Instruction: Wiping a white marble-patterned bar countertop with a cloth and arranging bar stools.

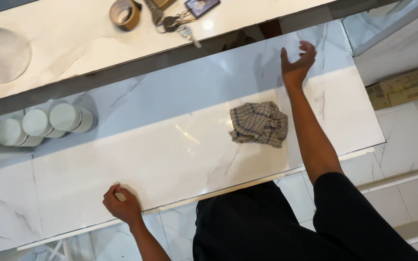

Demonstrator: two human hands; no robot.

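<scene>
I am resting my left hand [122,205] on the near edge of the white marble counter [136,159], fingers curled closed on a small pale object I cannot identify. I am holding my right hand [297,63] open above the far side of the counter, fingers spread, gripping nothing. The checked cloth [260,124] is lying crumpled on the counter, just beside my right forearm. White round containers [37,126] are standing at the left.

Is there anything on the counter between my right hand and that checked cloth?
Nothing visible. The right hand hovers open above the white marble counter, and the crumpled checked cloth lies nearer the person, with only bare counter between them. The white lidded jars stand far off to the left.
</scene>
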